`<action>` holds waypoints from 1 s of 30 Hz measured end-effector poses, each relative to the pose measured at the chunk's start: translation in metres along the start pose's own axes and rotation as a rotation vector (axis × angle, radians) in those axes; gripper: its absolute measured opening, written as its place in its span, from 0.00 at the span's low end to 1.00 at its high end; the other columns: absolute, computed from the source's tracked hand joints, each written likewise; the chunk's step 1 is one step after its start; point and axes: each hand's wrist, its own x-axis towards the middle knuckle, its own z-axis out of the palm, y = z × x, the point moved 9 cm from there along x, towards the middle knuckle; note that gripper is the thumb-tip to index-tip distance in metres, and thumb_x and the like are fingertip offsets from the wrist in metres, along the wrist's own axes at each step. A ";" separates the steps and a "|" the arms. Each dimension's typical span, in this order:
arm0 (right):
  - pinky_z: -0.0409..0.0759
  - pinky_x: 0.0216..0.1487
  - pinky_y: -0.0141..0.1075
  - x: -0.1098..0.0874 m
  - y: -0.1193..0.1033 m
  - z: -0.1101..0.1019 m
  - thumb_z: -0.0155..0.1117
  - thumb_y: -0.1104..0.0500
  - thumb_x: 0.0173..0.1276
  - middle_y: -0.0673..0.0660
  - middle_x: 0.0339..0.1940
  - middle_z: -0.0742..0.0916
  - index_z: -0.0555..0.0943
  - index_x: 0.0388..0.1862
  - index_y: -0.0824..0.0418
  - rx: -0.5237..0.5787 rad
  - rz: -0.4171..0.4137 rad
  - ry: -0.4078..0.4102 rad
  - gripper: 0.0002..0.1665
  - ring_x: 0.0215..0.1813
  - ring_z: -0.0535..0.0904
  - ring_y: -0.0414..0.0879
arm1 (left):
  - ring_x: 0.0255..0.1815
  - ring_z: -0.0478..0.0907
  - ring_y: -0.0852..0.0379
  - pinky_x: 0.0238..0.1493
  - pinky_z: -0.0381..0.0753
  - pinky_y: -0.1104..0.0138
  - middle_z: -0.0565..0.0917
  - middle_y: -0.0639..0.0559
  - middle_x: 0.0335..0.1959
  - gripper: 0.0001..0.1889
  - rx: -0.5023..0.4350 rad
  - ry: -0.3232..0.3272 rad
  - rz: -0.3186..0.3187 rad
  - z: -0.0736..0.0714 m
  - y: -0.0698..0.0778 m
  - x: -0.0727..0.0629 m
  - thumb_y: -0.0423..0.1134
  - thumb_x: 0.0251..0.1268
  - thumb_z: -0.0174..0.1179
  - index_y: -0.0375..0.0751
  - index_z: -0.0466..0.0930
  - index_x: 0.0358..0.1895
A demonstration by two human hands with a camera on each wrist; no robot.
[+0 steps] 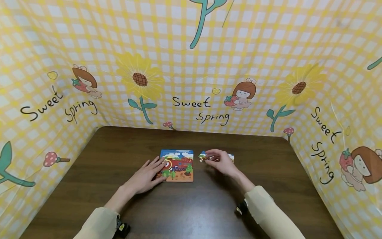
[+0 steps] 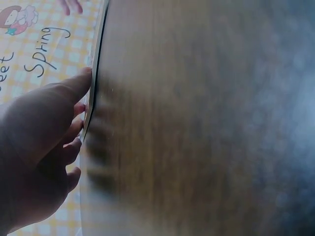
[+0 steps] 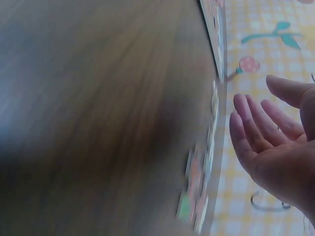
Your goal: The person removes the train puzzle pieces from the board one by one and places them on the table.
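A square puzzle board (image 1: 180, 165) with a picture of a red train, clouds and trees lies flat on the table. My left hand (image 1: 148, 176) rests on its left side with the fingers spread, covering part of the picture. In the left wrist view the board (image 2: 96, 64) shows edge-on at the fingertips. To the board's right, my right hand (image 1: 220, 161) hovers over loose puzzle pieces (image 1: 202, 156), thumb and fingers bent but apart. From the right wrist view, nothing shows between the fingers, and several pieces (image 3: 195, 172) lie on the table below. The hand partly hides them in the head view.
The brown wooden table (image 1: 191, 205) extends around the board. A yellow checked cloth (image 1: 185, 76) with printed flowers and figures stands as walls at the back and both sides. Black wrist cameras (image 1: 241, 209) sit below both sleeves.
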 end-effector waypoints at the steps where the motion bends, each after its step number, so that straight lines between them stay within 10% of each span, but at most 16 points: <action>1: 0.87 0.50 0.35 0.003 -0.002 0.006 0.72 0.66 0.77 0.70 0.58 0.92 0.84 0.66 0.72 -0.001 -0.001 -0.008 0.22 0.54 0.91 0.58 | 0.89 0.59 0.29 0.83 0.58 0.27 0.67 0.35 0.87 0.38 -0.003 -0.005 -0.007 0.001 -0.001 0.000 0.57 0.82 0.62 0.40 0.69 0.85; 10: 0.88 0.63 0.52 0.029 -0.017 0.049 0.69 0.66 0.79 0.68 0.61 0.91 0.84 0.67 0.71 -0.005 -0.033 -0.065 0.21 0.60 0.90 0.61 | 0.91 0.57 0.32 0.86 0.56 0.30 0.65 0.37 0.88 0.38 0.021 -0.040 -0.041 0.001 -0.003 0.000 0.55 0.83 0.63 0.40 0.67 0.86; 20: 0.82 0.43 0.30 0.039 -0.022 0.077 0.73 0.64 0.77 0.66 0.53 0.93 0.86 0.64 0.69 -0.037 -0.033 -0.129 0.19 0.47 0.88 0.48 | 0.90 0.58 0.32 0.86 0.57 0.30 0.65 0.38 0.88 0.37 0.045 -0.061 -0.053 0.003 -0.002 0.002 0.57 0.85 0.59 0.41 0.66 0.86; 30: 0.84 0.47 0.31 0.036 -0.026 0.095 0.72 0.65 0.78 0.66 0.51 0.93 0.86 0.62 0.70 0.015 -0.038 -0.192 0.18 0.51 0.89 0.54 | 0.91 0.58 0.33 0.86 0.56 0.30 0.64 0.39 0.89 0.37 0.049 -0.067 -0.064 0.005 -0.005 0.001 0.56 0.85 0.59 0.41 0.66 0.86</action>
